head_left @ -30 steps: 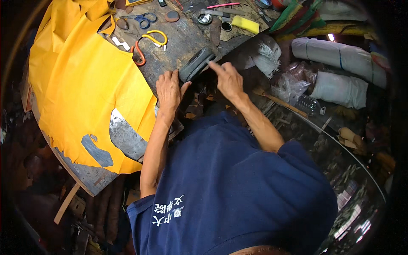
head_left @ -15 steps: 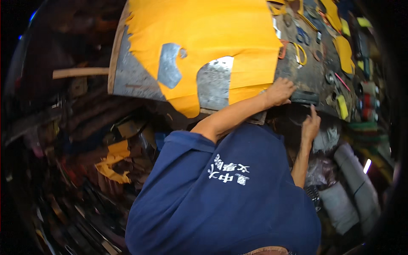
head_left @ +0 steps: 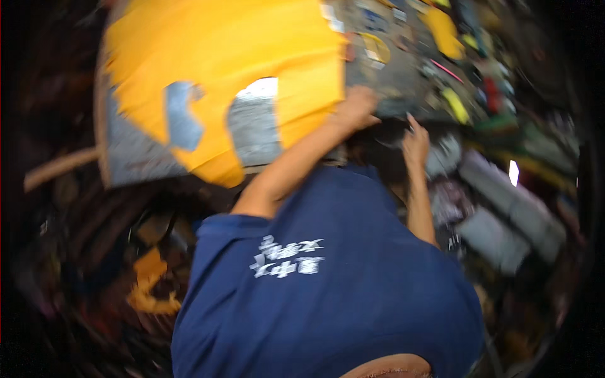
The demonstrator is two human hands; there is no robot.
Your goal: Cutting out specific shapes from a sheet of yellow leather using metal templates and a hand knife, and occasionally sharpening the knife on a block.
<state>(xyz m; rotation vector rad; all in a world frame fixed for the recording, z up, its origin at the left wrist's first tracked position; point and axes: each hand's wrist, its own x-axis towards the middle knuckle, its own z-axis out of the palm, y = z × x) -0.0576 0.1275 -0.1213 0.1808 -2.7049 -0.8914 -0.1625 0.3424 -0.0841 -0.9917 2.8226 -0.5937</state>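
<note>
My left hand (head_left: 358,108) is at the front edge of the worktable, beside the left end of a dark, flat rectangular block (head_left: 394,108). Its thumb and fingers are smeared, so I cannot tell whether it grips the block. Below and right of the block is my right hand (head_left: 416,146), closed, with a thin tip pointing up and away. What it holds is too blurred to name. Under my left forearm and beyond it spreads a large yellow sheet (head_left: 220,44), probably leather, with cut-out gaps along its near side.
Grey table surface (head_left: 142,148) shows through the gaps. Yellow-handled scissors (head_left: 376,49), a pink stick (head_left: 447,70) and yellow scraps (head_left: 443,33) lie at the far right. Grey rolls (head_left: 513,198) stand right of me. Yellow offcuts (head_left: 151,283) are low on the left.
The whole view has swung, so the table and both hands sit further left and the picture is more blurred. Both hands stay close to the dark block.
</note>
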